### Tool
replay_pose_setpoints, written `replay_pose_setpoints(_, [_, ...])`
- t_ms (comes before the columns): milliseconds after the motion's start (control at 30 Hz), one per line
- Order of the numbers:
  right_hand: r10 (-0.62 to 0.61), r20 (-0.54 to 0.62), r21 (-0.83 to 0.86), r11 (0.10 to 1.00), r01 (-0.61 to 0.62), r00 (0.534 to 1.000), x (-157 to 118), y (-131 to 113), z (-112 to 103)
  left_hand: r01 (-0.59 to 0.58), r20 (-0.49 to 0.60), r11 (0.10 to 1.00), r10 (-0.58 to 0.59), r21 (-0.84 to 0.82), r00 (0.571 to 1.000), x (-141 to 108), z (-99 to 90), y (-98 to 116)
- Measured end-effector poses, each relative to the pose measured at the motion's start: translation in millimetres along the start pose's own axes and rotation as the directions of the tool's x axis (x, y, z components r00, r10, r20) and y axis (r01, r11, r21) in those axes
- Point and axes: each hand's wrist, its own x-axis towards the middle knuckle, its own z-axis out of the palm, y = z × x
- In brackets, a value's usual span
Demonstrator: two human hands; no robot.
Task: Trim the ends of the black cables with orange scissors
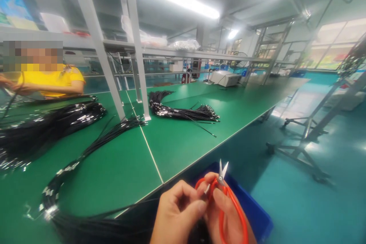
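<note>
My left hand (178,211) is closed, thumb and fingertips pinching the end of a thin black cable (137,206); a small pale tip shows just past them. Close beside it, my right hand (225,204) holds red-handled scissors (221,177), their short blades pointing up and slightly parted. The right fingertips are near the cable's end; whether they touch it I cannot tell. A long bundle of black cables (85,152) with pale tags curves along the green table (108,179) at left. Below my hands, a blue bin (257,213) is partly hidden.
Another black cable bundle (183,112) lies farther along the table, and a large pile (51,126) is at left. Grey shelf posts (138,45) rise from the tabletop. A person in a yellow top (54,80) sits across. A wheeled metal rack (305,133) stands at right.
</note>
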Motion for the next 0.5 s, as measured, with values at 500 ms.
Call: replay_pose_setpoints(500, [0.018, -0.002, 0.043, 0.999, -0.018, 1.000, 6.3, 8.6, 6.6, 0.135, 0.107, 0.970, -0.115, -0.200, 0.988, 7.6, -15.9, 2.6])
